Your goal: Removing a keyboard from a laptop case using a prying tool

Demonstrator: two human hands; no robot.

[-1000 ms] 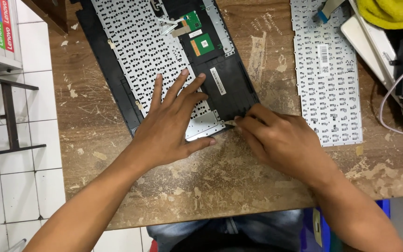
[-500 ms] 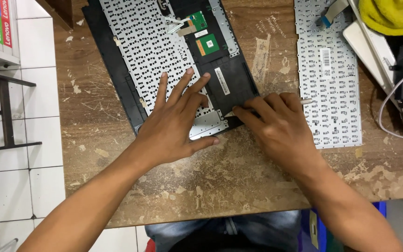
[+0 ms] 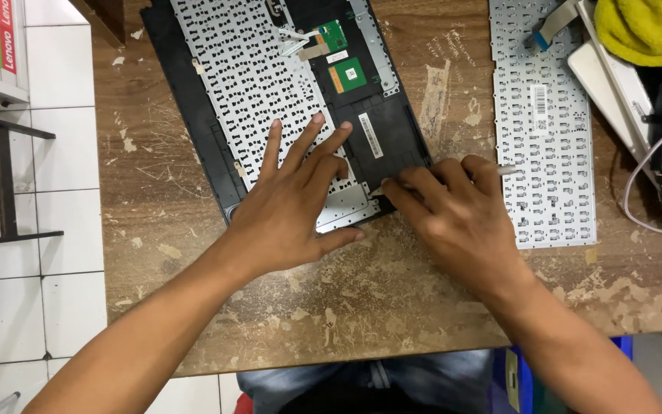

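A black laptop top case [image 3: 193, 100] lies upside down on the wooden table [image 3: 392, 307], tilted, showing the silvery back of its keyboard [image 3: 247, 69] and small green circuit boards [image 3: 346, 75]. My left hand [image 3: 293, 207] presses flat on the keyboard's near corner, fingers spread. My right hand [image 3: 453, 211] rests at the case's lower right corner by the black touchpad panel [image 3: 388, 138], fingers curled around a thin metal tool whose tip [image 3: 506, 169] sticks out to the right.
A second loose keyboard [image 3: 542, 130] lies face down to the right. Beyond it sit a white laptop part [image 3: 614, 84], a yellow cloth [image 3: 645, 31] and a grey cable [image 3: 637, 192]. White floor tiles and a dark metal stand [image 3: 1, 176] lie left of the table.
The view shifted slightly. My right hand slid up and left along the case's lower right corner. My left hand stayed pressed on the keyboard.
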